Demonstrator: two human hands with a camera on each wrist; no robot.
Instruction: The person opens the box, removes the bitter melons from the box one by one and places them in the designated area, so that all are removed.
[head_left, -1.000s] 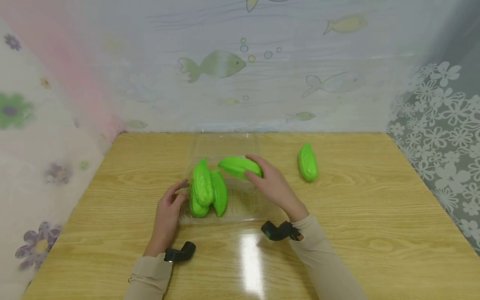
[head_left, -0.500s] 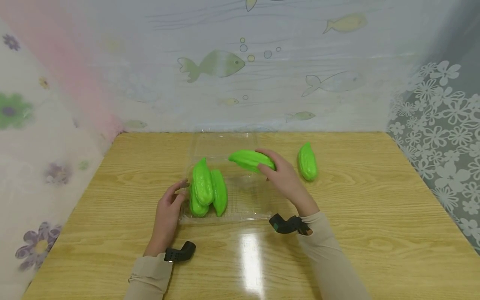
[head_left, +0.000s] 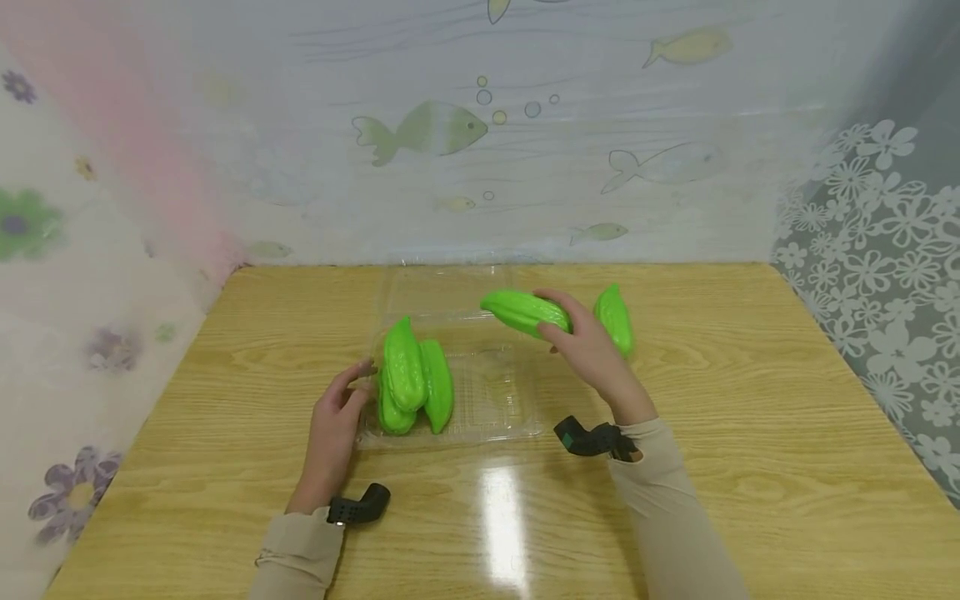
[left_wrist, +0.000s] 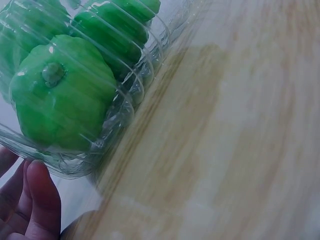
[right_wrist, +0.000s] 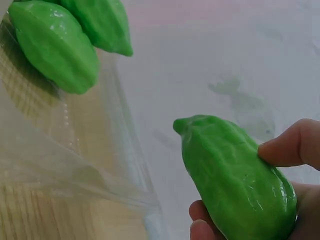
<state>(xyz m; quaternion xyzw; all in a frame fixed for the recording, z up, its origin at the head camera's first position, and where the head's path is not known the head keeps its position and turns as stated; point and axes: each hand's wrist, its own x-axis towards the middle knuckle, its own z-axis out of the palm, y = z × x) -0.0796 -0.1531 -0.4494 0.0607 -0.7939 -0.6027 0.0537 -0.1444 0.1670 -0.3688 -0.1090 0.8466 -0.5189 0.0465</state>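
A green bitter melon [head_left: 527, 312] hangs in the air beyond the right rim of a clear plastic box [head_left: 525, 429]. My right hand [head_left: 592, 346] grips its blunt end between thumb and fingers; the right wrist view shows its pointed tip facing away from the palm. Several more bitter melons [head_left: 405, 367] lie heaped in the left half of the box. At the box's left side rests my left hand [head_left: 336, 425], thumb and fingertips touching the rim. In the left wrist view a bitter melon [left_wrist: 62, 95] shows through the box wall above the thumb [left_wrist: 42, 190].
Another bitter melon [head_left: 615, 321] lies on the wooden table [head_left: 712, 417] at the right, partly behind the right hand. The box's open lid [head_left: 450, 287] leans back toward the patterned wall [head_left: 300, 167] at the table's rear edge.
My right hand has carried its bitter melon rightward and slightly away, from above the box to past its right rim. The left hand and the heap have stayed put.
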